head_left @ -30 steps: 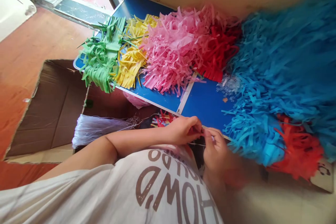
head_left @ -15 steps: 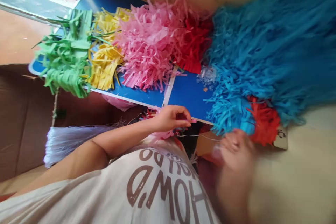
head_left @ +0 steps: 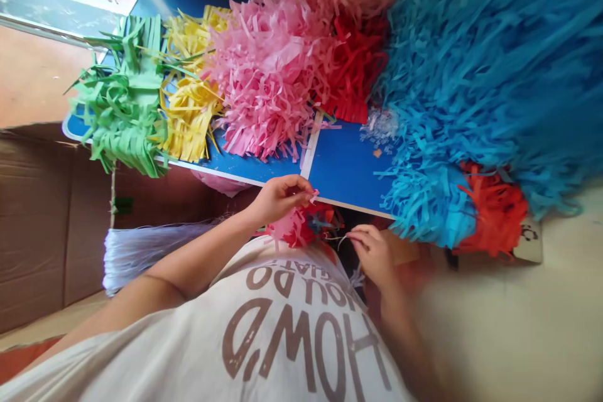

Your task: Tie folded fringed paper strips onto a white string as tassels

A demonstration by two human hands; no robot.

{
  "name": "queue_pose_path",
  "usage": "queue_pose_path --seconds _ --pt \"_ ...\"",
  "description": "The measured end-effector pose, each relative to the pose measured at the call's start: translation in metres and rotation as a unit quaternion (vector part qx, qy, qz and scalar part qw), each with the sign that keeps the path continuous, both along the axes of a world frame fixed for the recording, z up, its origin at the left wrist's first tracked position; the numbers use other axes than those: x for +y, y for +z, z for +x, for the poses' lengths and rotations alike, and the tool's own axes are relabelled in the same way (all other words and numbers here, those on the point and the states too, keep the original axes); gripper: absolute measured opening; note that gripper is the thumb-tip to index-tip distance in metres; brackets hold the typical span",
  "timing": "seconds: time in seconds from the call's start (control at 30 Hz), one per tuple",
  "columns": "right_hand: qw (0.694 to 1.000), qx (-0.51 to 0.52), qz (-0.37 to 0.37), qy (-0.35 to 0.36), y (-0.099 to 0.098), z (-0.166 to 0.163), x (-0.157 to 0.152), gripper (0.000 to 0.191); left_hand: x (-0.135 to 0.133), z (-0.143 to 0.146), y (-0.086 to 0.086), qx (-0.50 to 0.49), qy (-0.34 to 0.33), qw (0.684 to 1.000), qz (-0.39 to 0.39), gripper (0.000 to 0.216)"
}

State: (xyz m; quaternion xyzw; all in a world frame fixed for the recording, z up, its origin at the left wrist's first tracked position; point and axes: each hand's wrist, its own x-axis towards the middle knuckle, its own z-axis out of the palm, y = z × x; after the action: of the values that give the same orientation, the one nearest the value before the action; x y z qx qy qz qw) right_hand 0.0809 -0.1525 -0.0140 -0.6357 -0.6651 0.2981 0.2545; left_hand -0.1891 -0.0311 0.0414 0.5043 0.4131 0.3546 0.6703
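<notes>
My left hand (head_left: 286, 196) pinches a small strip of pink tissue paper (head_left: 315, 195) just off the table's front edge. Between thumb and fingers of my right hand (head_left: 373, 252) is the end of a thin white string (head_left: 342, 239). That string runs left toward a bunch of pink and red paper fringe (head_left: 296, 227) at my lap, below the left hand. Part of the bunch is hidden behind my left hand and shirt.
On the blue table (head_left: 348, 166) lie green fringe (head_left: 125, 100), yellow fringe (head_left: 191, 119), pink fringe (head_left: 277, 69) and red fringe (head_left: 355, 69). A large blue fringe pile (head_left: 485, 75) and an orange-red bunch (head_left: 499, 210) are at right. White strands (head_left: 151, 254) hang by a cardboard box (head_left: 38, 220).
My right hand has come leftward and inward, near the bunch at my lap, and the string stretch is shorter. The left hand has shifted slightly left and up with the pink strip.
</notes>
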Motion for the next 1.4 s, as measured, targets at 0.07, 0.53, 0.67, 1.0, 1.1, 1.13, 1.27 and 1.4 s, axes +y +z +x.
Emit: queue_pose_path --seconds 0.07,0.53,0.67,1.0,1.1,1.13,1.27,1.4 --pt "0.996 -0.061 -0.016 0.059 -0.015 0.003 -0.001 0.027 0.001 0.0 -0.002 0.024 -0.005 1.0 0.007 0.036" --pt "0.989 -0.107 -0.093 0.044 -0.052 0.027 -0.023 0.022 0.001 0.017 0.002 0.012 -0.065 0.996 -0.063 0.037" --pt "0.991 -0.1 -0.086 0.029 -0.047 0.027 -0.021 0.024 0.004 0.021 0.008 0.02 -0.055 0.997 -0.056 0.039" --pt "0.984 -0.109 -0.14 0.023 -0.058 0.023 -0.016 0.019 -0.002 0.023 0.003 0.016 -0.057 0.995 -0.08 0.038" --pt "0.986 -0.092 -0.138 0.004 -0.056 0.025 -0.016 0.019 -0.002 0.023 0.004 0.0 -0.064 0.991 -0.117 0.036" --pt "0.987 -0.084 -0.135 0.001 -0.052 0.026 -0.016 0.019 -0.002 0.023 0.005 -0.003 -0.063 0.989 -0.132 0.036" --pt "0.994 0.021 -0.099 -0.041 -0.013 0.018 -0.013 0.025 0.0 0.024 0.007 -0.054 -0.051 0.981 -0.181 0.041" --pt "0.935 0.285 -0.109 -0.179 0.039 -0.02 0.004 0.024 -0.002 0.031 0.006 -0.112 -0.056 0.972 -0.201 0.042"
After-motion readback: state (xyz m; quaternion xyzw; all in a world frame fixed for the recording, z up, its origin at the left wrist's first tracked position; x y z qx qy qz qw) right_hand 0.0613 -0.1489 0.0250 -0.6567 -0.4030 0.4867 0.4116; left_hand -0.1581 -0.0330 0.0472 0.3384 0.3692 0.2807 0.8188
